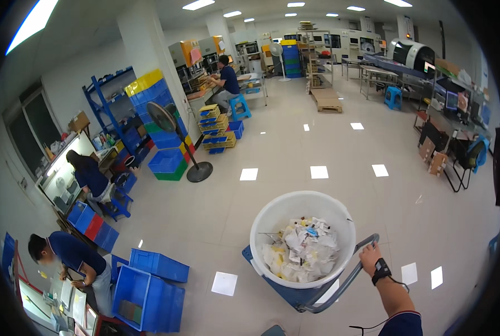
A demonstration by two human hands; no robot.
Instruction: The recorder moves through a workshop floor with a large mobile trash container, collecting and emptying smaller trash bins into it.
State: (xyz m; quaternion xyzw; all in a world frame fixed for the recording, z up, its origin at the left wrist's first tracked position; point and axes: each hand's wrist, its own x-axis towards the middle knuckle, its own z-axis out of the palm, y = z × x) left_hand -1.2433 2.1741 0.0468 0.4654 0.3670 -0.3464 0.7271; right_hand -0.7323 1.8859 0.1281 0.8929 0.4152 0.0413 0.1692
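My right hand is wrapped round the grey tubular handle of a blue trolley, on the handle's upper right part. A dark band with a small device and a cable sits on that wrist. On the trolley stands a big round white tub. Crumpled white paper and clear plastic waste, with yellow bits and a blue scrap among it, fills its lower part. My left hand is out of the picture.
Blue crates stand left of the trolley, beside a person at a bench. Further up are another seated person, a standing fan and stacked crates. A wooden pallet lies ahead; a chair stands right.
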